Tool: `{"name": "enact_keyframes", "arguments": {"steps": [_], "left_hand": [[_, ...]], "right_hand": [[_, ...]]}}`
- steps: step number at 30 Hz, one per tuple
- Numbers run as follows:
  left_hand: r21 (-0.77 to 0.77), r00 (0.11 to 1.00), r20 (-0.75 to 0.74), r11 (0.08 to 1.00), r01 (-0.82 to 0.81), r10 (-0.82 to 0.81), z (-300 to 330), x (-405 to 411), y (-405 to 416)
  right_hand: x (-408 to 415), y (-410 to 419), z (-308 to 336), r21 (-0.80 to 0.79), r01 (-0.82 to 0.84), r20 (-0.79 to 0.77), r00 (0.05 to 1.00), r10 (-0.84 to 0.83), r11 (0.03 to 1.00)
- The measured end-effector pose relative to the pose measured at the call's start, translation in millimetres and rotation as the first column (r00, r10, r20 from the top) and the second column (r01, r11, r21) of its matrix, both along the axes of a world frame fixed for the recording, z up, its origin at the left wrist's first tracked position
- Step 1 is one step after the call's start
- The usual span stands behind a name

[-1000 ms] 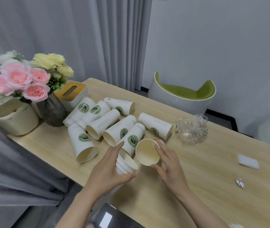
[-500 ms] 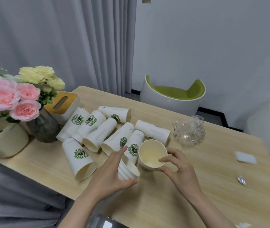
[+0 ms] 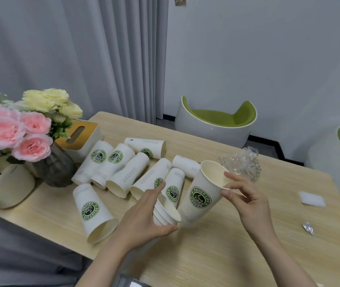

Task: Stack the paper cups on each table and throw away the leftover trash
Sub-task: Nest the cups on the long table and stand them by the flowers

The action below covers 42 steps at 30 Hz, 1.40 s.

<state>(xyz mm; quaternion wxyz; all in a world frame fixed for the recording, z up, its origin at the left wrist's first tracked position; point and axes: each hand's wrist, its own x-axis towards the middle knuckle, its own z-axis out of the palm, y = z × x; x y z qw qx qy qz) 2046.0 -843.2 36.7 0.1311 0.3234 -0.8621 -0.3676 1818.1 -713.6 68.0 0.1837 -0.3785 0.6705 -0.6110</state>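
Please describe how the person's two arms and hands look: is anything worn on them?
Both forearms are bare up to the frame edge, with no sleeve visible. The left hand and right hand wear no gloves, rings, watch or bracelet that can be seen. Fingernails are short and unpainted.

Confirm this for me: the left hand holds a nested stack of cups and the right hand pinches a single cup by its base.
Not quite. In the head view the left hand holds the nested stack, but the right hand pinches the single cup by its rim, not its base.
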Motion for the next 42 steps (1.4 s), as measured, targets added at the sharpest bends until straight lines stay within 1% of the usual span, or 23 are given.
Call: {"name": "enact_keyframes", "arguments": {"steps": [3,7,10,14,19,23,26,29,31,32,34,35,36,37,38,39,40,41,42], "left_hand": [[0.01,1.0,0.001,1.0,0.004,-0.004,-2.0,-0.7,-5.1],[0.019,1.0,-0.007,1.0,0.0,0.0,-6.8,2.3,-9.6],[0.009,1.0,-0.012,1.0,-0.007,0.007,-9.5,7.7,-11.0],[-0.007,0.999,-0.031,0.999,-0.045,0.044,-13.0,17.5,-15.3],[-0.018,0.991,-0.079,0.994,-0.106,0.105,-14.9,37.4,-21.7],[-0.049,0.977,-0.112,0.981,-0.19,0.184,-15.9,68.8,-27.2],[-0.077,0.972,-0.103,0.973,-0.219,0.211,-15.4,99.4,-29.6],[-0.061,0.95,-0.127,0.953,-0.295,0.286,-11.8,129.3,-30.4],[-0.094,0.919,-0.135,0.919,-0.384,0.37,-7.3,149.9,-33.3],[-0.115,0.901,-0.141,0.897,-0.426,0.41,-5.1,161.1,-35.3],[-0.104,0.84,-0.178,0.839,-0.534,0.512,-1.7,187.1,-39.7],[-0.084,0.796,-0.196,0.799,-0.595,0.573,-1.3,201.4,-41.5],[-0.065,0.751,-0.203,0.756,-0.651,0.629,-1.3,216.0,-42.5],[-0.051,0.71,-0.2,0.717,-0.695,0.675,-2.1,230.6,-42.5],[-0.042,0.676,-0.194,0.682,-0.73,0.711,-3.1,244.5,-42.0],[-0.039,0.646,-0.184,0.651,-0.758,0.741,-4.0,257.4,-41.0],[-0.039,0.619,-0.171,0.622,-0.782,0.767,-4.6,268.8,-39.6],[-0.04,0.595,-0.156,0.597,-0.801,0.788,-4.8,279.0,-37.9],[-0.038,0.577,-0.143,0.578,-0.815,0.804,-5.1,287.9,-35.6]], "right_hand": [[-1.6,-5.9,1.3,-0.023,0.025,0.081,0.996,-0.023,0.999],[-4.8,-9.4,-3.1,-0.044,0.072,0.085,0.994,-0.068,0.996],[-5.1,-10.2,-4.2,-0.094,0.119,0.142,0.984,-0.105,0.989],[5.2,-17.6,-2.8,-0.103,0.101,0.225,0.971,-0.076,0.99],[32.5,-34.5,-2.1,-0.026,-0.09,0.222,0.971,0.094,0.996],[69.3,-60.8,-11.7,0.082,-0.277,0.303,0.922,0.241,0.957],[113.4,-86.8,-16.4,0.15,-0.433,0.296,0.877,0.378,0.889],[164.0,-107.2,-21.7,0.216,-0.608,0.248,0.791,0.559,0.764],[191.0,-116.0,-25.6,0.208,-0.678,0.23,0.735,0.638,0.705],[201.8,-119.6,-27.9,0.169,-0.701,0.258,0.71,0.655,0.693],[218.2,-127.1,-34.1,0.107,-0.704,0.357,0.687,0.633,0.703],[225.7,-130.8,-38.6,0.109,-0.697,0.377,0.688,0.62,0.708],[233.0,-134.1,-44.0,0.14,-0.703,0.345,0.695,0.631,0.697],[240.6,-138.2,-50.8,0.218,-0.718,0.223,0.696,0.683,0.661],[248.6,-143.9,-60.2,0.348,-0.722,0.009,0.64,0.768,0.598],[258.0,-150.2,-71.1,0.5,-0.688,-0.222,0.485,0.846,0.526],[268.6,-157.0,-81.8,0.633,-0.626,-0.372,0.27,0.888,0.455],[279.9,-164.2,-91.0,0.728,-0.559,-0.436,0.068,0.897,0.396],[291.9,-171.0,-98.4,0.785,-0.505,-0.459,-0.084,0.885,0.359]]}}
